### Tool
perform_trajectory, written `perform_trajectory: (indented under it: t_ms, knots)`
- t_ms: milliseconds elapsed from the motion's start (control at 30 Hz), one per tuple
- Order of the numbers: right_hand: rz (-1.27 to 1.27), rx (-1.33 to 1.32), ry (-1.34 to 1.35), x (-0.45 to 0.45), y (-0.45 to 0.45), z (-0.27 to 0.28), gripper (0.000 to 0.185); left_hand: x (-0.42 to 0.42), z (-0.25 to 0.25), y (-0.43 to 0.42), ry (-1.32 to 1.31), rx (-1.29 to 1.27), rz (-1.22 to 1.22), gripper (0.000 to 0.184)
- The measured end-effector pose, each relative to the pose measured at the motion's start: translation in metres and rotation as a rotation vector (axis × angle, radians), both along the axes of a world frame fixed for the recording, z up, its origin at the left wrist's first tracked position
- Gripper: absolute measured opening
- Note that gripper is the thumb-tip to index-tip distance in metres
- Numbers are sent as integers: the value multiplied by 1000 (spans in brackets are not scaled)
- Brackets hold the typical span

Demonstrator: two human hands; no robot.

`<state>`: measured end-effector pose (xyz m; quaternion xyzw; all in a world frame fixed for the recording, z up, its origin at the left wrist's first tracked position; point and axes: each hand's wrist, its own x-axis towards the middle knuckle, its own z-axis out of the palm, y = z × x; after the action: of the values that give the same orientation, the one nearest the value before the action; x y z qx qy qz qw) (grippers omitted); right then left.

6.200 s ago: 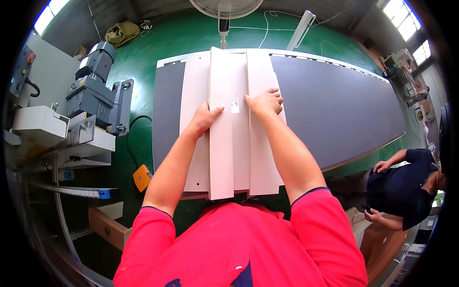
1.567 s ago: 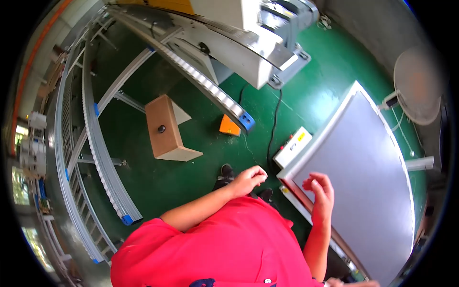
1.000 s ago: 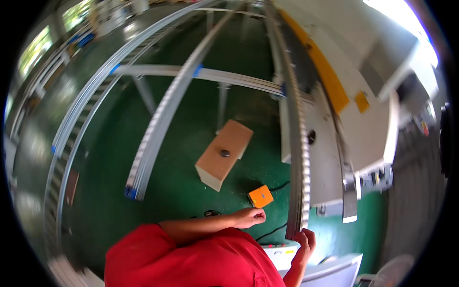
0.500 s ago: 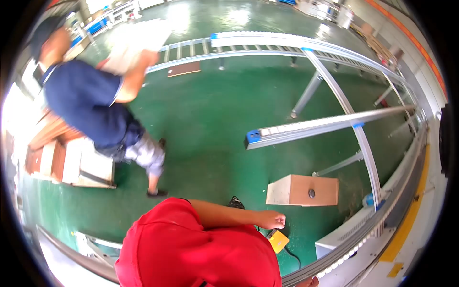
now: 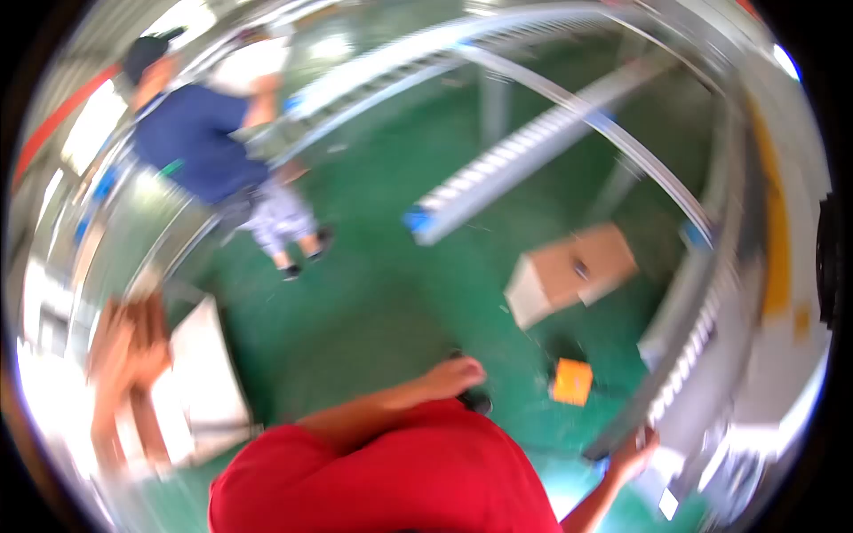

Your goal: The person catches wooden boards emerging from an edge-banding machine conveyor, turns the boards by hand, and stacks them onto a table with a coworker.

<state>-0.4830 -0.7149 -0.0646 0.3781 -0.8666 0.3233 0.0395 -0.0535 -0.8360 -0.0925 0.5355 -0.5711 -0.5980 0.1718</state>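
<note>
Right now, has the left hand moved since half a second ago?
Yes: judged against the orange box, the left hand has gone from just above it in the image to clear left.

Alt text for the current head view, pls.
Blurry downward view past a red shirt: right hand at the near end of a roller rail, left hand in front of the body. On the green floor are a brown box and a small orange box; a co-worker in dark blue is upper left.
</note>
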Motion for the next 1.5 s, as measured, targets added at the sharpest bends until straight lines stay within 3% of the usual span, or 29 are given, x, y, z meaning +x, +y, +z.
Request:
perform_trajectory:
  t_ms: [33, 67, 100, 167, 333, 467, 600, 700, 833, 900, 967, 1000, 1033, 1133, 1333, 1500]
  knots:
    - [66, 65, -97, 10, 4, 16, 38, 5, -13, 3, 108, -77, -21, 30]
    - [66, 91, 50, 19, 15, 17, 43, 11, -26, 4, 178, 26, -2, 26]
    - [111, 100, -9, 34, 18, 35, 43, 19, -39, -1, 250, -11, -29, 24]
    - [117, 20, 11, 58, 33, 38, 43, 23, 2, -2, 237, 143, 41, 21]
    - [-4, 2, 7, 104, 63, 12, 45, 58, 0, -33, 162, 178, -143, 21]
    - [-203, 51, -67, 147, 98, 20, 33, 80, -12, -61, 99, 101, -249, 19]
    - [-388, 25, -163, 182, 142, 24, 31, 113, -79, -87, -6, 15, -345, 20]
    - [-500, 66, -170, 184, 184, 19, 31, 145, -150, -91, -231, -71, -418, 22]
    - [-673, -7, -219, 165, 222, 7, 30, 177, -179, -66, -254, 209, -338, 22]
    - [-748, -67, -276, 149, 232, 3, 34, 230, -260, -58, -308, -56, -601, 21]
    - [-784, -34, -267, 132, 238, 3, 36, 268, -291, -52, -371, -16, -692, 22]
    - [-797, 6, -241, 125, 239, 4, 38, 279, -294, -47, -401, 160, -651, 22]
    - [-781, 27, -200, 115, 243, 1, 37, 274, -287, -43, -425, 336, -605, 22]
    - [-780, 216, -66, 91, 251, -12, 35, 263, -236, -10, -500, 451, -166, 23]
    - [-653, 595, 27, 93, 267, -56, 39, 217, -211, 4, -212, 413, 58, 23]
    - [-579, 507, 40, 99, 260, -45, 28, 124, -103, -18, 51, 383, 137, 26]
